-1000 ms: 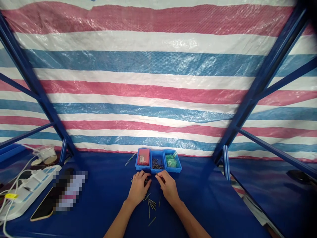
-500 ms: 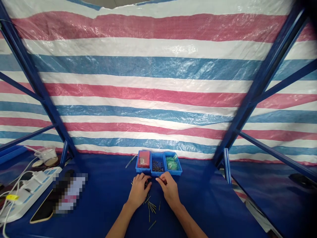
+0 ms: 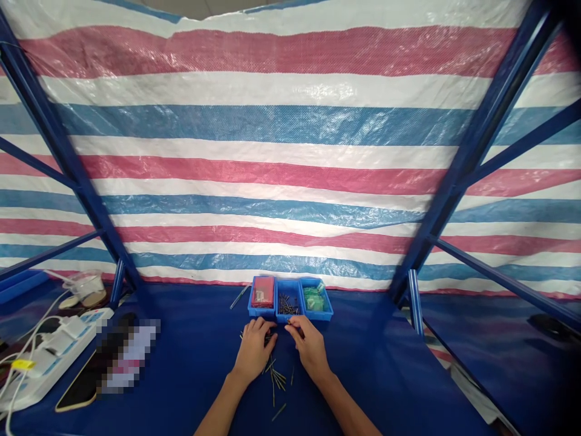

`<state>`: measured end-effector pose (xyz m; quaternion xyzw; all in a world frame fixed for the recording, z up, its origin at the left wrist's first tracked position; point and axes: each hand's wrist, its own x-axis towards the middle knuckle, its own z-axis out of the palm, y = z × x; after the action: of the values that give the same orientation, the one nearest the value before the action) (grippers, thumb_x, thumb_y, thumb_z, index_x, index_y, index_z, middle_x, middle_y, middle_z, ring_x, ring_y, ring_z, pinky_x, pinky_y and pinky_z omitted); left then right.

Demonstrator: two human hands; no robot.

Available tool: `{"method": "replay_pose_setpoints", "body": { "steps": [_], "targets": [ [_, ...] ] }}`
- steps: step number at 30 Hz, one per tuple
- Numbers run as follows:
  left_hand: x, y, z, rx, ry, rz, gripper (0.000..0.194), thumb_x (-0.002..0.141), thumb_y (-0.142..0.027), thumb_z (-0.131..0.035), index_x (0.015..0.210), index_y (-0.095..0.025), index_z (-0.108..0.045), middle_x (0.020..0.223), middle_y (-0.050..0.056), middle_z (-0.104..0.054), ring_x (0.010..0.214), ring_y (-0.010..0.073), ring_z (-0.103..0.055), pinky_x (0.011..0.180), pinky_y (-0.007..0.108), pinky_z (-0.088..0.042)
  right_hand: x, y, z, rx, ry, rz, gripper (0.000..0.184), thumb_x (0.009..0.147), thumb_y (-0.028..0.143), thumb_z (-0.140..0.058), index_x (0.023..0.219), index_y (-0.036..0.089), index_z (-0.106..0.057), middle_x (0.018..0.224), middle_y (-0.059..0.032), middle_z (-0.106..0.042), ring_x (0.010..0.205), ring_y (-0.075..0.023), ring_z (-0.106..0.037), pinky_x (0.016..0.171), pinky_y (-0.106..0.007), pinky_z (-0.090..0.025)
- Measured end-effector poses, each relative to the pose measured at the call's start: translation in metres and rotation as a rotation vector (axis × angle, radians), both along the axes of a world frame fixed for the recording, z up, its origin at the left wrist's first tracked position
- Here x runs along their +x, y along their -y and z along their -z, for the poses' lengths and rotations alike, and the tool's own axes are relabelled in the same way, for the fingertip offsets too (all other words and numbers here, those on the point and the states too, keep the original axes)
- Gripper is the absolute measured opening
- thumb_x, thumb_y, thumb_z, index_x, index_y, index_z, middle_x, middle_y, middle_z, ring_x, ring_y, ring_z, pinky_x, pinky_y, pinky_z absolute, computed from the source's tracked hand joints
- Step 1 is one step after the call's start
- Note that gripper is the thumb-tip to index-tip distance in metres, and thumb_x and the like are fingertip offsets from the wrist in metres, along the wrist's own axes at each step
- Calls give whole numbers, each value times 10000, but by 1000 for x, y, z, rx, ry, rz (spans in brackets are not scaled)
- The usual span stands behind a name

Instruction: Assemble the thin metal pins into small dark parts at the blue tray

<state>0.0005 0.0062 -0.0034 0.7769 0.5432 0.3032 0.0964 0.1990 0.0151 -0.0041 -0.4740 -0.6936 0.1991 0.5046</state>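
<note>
My left hand [image 3: 255, 346] is curled over a bunch of thin drill bits [image 3: 268, 336], whose ends poke out beside the fingers; most of the bunch is hidden. My right hand [image 3: 309, 345] pinches a small dark-tipped piece, apparently a drill bit [image 3: 289, 323], between thumb and forefinger, just before the middle blue bin [image 3: 288, 284]. Dark drill bits [image 3: 288, 304] lie in that bin. Several loose drill bits [image 3: 278, 379] are fanned out on the blue table between my forearms, and one more [image 3: 279, 412] lies nearer to me.
The left bin holds red packets [image 3: 263, 292], the right one green plastic bags [image 3: 314, 298]. A thin pen-like stick [image 3: 239, 297] lies left of them. Further left are a phone [image 3: 86, 372] and a white power strip [image 3: 54, 357] with cables. Blue frame posts [image 3: 454, 175] flank a striped tarp [image 3: 290, 181].
The view has tilted up slightly. My right hand has drawn back a little from the middle bin's front edge, still pinching. My left hand stays over the bunch.
</note>
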Motion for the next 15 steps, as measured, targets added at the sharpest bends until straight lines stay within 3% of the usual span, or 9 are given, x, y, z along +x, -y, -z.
{"method": "replay_pose_setpoints", "body": {
  "steps": [4,15],
  "targets": [
    [0,0,1,1,-3,-7,194,1057,-313,-570,1187,-282,-710,1052,44,-665,1001,258,-620,870,398,-441,0,1,-1,39,44,13,254,1075,434,-548,919,253,-632,886,-29,-686,726,-198,-646,685,-290,-528],
    [0,0,0,4,-3,-5,201,1057,-313,-565,1194,-281,-710,1069,45,-667,1006,254,-617,878,401,-443,-1,3,-7,37,74,40,182,1050,357,-577,899,255,-585,964,-17,-618,674,-161,-617,674,-285,-518]
  ]
}}
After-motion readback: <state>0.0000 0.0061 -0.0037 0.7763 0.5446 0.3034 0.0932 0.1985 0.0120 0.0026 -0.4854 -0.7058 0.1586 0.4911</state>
